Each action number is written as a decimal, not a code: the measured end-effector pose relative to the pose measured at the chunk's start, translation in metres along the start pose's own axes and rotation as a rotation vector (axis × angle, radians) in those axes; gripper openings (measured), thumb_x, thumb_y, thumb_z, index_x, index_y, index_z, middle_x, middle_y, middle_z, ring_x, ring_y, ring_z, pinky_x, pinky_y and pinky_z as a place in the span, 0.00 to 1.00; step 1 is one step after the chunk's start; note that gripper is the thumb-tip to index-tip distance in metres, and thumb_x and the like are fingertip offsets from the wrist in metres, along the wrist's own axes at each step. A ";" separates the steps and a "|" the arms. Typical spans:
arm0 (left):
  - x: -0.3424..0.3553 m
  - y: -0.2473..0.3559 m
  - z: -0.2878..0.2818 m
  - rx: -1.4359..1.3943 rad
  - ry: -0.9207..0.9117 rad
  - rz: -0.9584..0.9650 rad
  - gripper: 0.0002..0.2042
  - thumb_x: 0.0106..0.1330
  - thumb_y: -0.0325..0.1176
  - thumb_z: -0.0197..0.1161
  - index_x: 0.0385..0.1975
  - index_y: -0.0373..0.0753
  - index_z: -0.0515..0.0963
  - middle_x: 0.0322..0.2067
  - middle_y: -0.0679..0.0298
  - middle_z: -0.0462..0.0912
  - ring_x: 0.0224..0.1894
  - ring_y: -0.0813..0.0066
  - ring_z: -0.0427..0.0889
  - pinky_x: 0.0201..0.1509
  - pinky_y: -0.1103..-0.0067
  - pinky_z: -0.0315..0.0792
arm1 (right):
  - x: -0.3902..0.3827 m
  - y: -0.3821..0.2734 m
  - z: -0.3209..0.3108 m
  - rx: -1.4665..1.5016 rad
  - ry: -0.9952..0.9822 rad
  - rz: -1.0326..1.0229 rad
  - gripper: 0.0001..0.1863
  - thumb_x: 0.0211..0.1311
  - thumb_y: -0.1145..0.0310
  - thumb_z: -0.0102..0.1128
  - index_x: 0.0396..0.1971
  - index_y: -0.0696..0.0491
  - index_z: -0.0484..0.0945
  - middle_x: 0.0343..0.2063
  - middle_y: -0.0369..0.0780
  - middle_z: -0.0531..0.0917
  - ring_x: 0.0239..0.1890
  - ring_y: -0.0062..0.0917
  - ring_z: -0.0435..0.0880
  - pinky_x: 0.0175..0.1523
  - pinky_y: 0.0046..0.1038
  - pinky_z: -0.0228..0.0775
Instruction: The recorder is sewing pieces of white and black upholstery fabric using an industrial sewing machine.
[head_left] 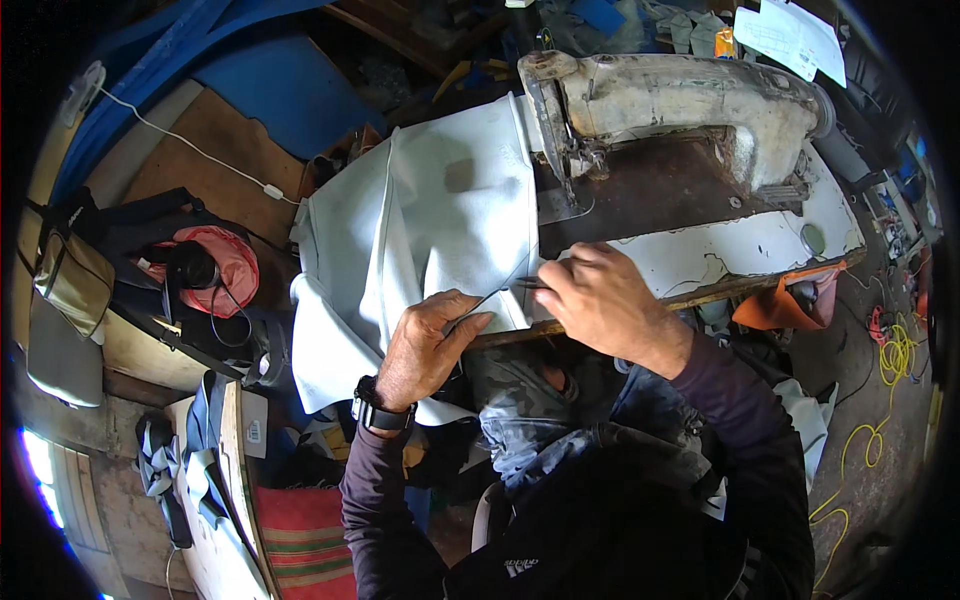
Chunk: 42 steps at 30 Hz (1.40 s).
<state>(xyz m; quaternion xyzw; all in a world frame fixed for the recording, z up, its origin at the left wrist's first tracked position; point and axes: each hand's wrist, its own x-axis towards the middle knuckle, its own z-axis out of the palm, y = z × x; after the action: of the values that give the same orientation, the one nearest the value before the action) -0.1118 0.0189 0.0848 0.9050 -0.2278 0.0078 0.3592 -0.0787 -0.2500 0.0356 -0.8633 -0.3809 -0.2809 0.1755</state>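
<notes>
A pale grey-white sheet of material (470, 200), with raised seams and folds, lies over the left end of the sewing table and hangs off its near side. My left hand (428, 345), with a dark watch at the wrist, pinches the near edge of this sheet. Close to its right, my right hand (610, 305) is closed round a small dark tool (527, 283) that looks like thread snips; its thin tips point left at the sheet's edge. Just beyond my hands stands an old, worn sewing machine (690, 100), its needle end beside the sheet's right edge.
The chipped white tabletop (690, 250) runs right under the machine. An orange piece of material (790, 300) hangs from its near edge. To the left sit a dark bag (130, 245) with pink lining and a brown board (225, 150). Yellow cord (895, 355) lies on the right floor.
</notes>
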 end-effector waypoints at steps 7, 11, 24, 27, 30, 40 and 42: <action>0.001 0.010 -0.002 0.053 -0.019 0.004 0.10 0.73 0.30 0.69 0.46 0.28 0.86 0.36 0.52 0.87 0.37 0.60 0.86 0.43 0.67 0.78 | 0.010 -0.008 -0.001 0.011 0.047 -0.056 0.12 0.71 0.61 0.68 0.38 0.54 0.78 0.21 0.39 0.84 0.36 0.33 0.84 0.44 0.37 0.79; 0.001 0.005 -0.001 0.038 0.003 0.031 0.10 0.73 0.31 0.70 0.45 0.29 0.86 0.36 0.52 0.87 0.36 0.59 0.86 0.43 0.67 0.78 | 0.002 -0.009 -0.007 0.022 0.043 -0.047 0.12 0.71 0.61 0.68 0.37 0.54 0.77 0.22 0.39 0.83 0.35 0.33 0.83 0.43 0.38 0.78; -0.003 0.007 -0.001 0.083 -0.090 0.106 0.09 0.73 0.30 0.70 0.43 0.30 0.85 0.33 0.56 0.85 0.35 0.61 0.84 0.40 0.68 0.77 | -0.005 0.019 0.013 0.043 0.033 0.010 0.13 0.73 0.62 0.67 0.31 0.53 0.77 0.18 0.40 0.78 0.25 0.34 0.80 0.36 0.38 0.78; -0.009 -0.006 -0.003 -0.006 0.118 0.041 0.07 0.74 0.29 0.69 0.42 0.30 0.84 0.34 0.57 0.84 0.36 0.67 0.83 0.39 0.69 0.76 | -0.008 0.047 -0.003 -0.154 -0.216 0.304 0.12 0.70 0.64 0.69 0.36 0.57 0.79 0.26 0.44 0.83 0.37 0.38 0.84 0.51 0.42 0.78; -0.009 -0.025 -0.016 -0.610 0.598 -0.183 0.14 0.81 0.38 0.63 0.59 0.38 0.79 0.56 0.64 0.84 0.58 0.74 0.82 0.68 0.75 0.70 | -0.002 0.042 -0.039 -0.254 0.035 0.157 0.12 0.72 0.62 0.67 0.43 0.56 0.84 0.38 0.45 0.87 0.48 0.36 0.84 0.56 0.43 0.77; -0.036 -0.078 -0.095 -1.027 1.045 -0.150 0.13 0.80 0.35 0.61 0.59 0.39 0.77 0.51 0.64 0.85 0.53 0.68 0.86 0.60 0.68 0.79 | 0.000 -0.091 -0.155 1.387 0.284 -0.401 0.11 0.73 0.61 0.69 0.50 0.46 0.90 0.49 0.44 0.88 0.48 0.41 0.85 0.61 0.46 0.79; -0.045 -0.069 -0.089 -1.064 1.065 -0.111 0.13 0.81 0.34 0.58 0.59 0.38 0.77 0.51 0.65 0.84 0.55 0.70 0.83 0.63 0.69 0.76 | -0.003 -0.093 -0.129 1.479 0.353 -0.321 0.11 0.74 0.62 0.63 0.38 0.54 0.88 0.40 0.46 0.91 0.43 0.38 0.91 0.54 0.45 0.85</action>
<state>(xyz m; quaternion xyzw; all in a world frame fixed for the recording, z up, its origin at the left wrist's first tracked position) -0.1095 0.1391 0.0978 0.4935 0.0496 0.3151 0.8092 -0.1961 -0.2579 0.1427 -0.3987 -0.5559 -0.1090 0.7212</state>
